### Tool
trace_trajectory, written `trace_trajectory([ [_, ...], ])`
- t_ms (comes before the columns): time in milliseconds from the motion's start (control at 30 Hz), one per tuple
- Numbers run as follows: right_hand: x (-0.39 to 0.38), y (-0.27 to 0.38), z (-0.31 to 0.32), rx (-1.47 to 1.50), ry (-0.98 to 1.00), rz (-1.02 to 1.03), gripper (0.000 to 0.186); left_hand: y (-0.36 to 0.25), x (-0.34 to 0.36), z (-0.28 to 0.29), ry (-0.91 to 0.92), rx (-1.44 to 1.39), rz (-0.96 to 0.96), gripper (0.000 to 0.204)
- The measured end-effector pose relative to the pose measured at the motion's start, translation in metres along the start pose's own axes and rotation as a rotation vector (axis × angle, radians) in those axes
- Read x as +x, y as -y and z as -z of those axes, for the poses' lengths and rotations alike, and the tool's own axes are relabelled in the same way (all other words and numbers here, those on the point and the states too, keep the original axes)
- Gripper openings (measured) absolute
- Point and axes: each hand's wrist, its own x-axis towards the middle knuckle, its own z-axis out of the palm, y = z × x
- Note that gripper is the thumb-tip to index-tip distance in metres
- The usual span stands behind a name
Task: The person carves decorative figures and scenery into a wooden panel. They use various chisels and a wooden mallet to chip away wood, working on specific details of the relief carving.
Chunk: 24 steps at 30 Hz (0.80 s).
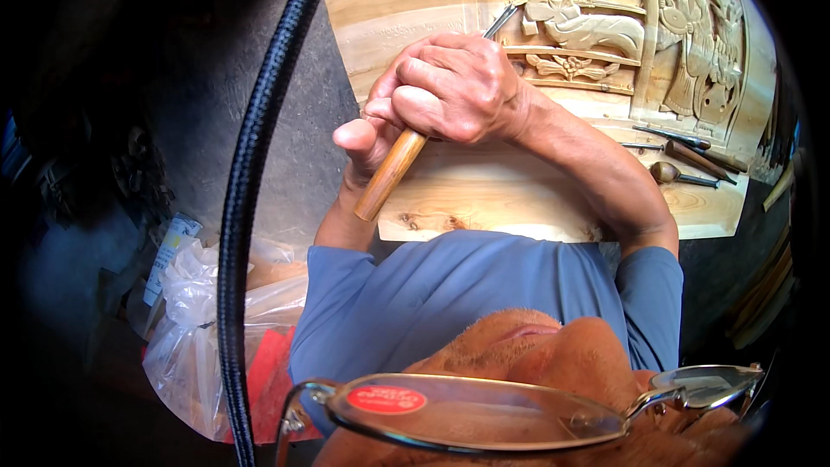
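Observation:
My right hand [456, 91] is wrapped round a chisel [389, 175], its wooden handle slanting down toward me and its metal tip up at the carved wooden panel [571, 26]. My left hand [367, 134] is closed on the same chisel, mostly hidden behind my right hand, with its thumb sticking out to the left. The tip meets the panel beside a small relief figure [558, 13] with a flowing body, above a carved ornament band. Taller relief figures [692, 43] stand at the panel's right.
Several chisels and gouges [692, 160] lie on the pale wood at my right. A plastic bag [186, 355] and a white cylindrical container [169, 255] sit at lower left. A black braided hose [259, 130] crosses the view vertically. Dark clutter [138, 164] fills the left edge.

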Motion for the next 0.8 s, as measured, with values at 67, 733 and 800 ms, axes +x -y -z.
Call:
trace_trajectory([
  [67,-0.001,0.000,0.000,-0.004,0.025,0.006,0.028,-0.001,-0.001,0.001,-0.001,0.009,0.033,0.154],
  [733,0.002,0.002,0.002,0.007,0.015,-0.052,0.028,0.014,0.001,0.008,-0.002,-0.119,0.005,0.102],
  [800,0.002,0.002,0.002,0.017,0.016,-0.053,0.028,0.016,0.000,0.008,-0.009,-0.129,0.006,0.104],
])
